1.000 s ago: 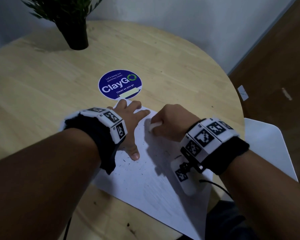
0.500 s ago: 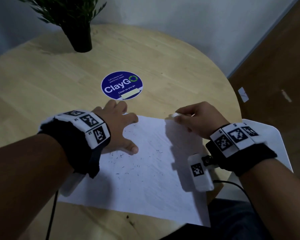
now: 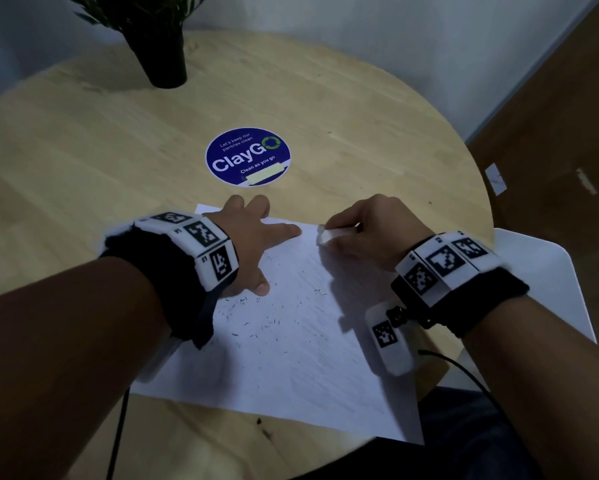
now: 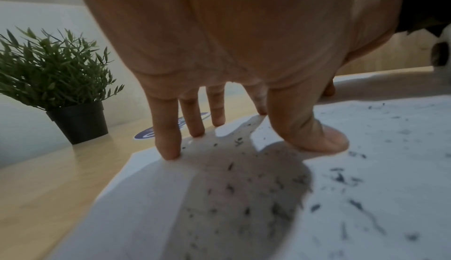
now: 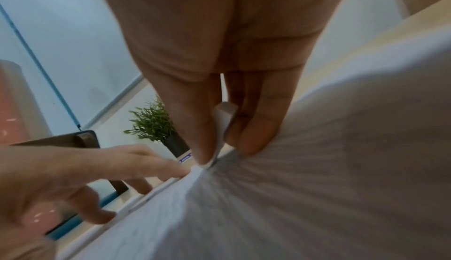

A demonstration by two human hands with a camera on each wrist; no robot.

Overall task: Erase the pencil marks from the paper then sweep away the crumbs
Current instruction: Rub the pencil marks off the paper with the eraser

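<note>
Erasing stage. The right hand [image 3: 370,233], pinching the eraser [image 3: 327,234], is now working at the far edge of the paper [image 3: 291,358], having shifted there within 1 second; marks look nearly gone. The left hand [image 3: 253,244], fingers spread flat, is pinning the sheet. Crumbs [image 3: 256,323] are lying mid-sheet; bare table [image 3: 83,168] is offering room leftward for sweeping.

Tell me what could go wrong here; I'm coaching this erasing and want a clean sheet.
1. The white eraser rubs at the white paper sheet's far edge, beyond the left hand pressing it flat, so that edge may crumple.
2. Dark eraser crumbs lie beside the left thumb; a sliding hand could smear them.
</note>
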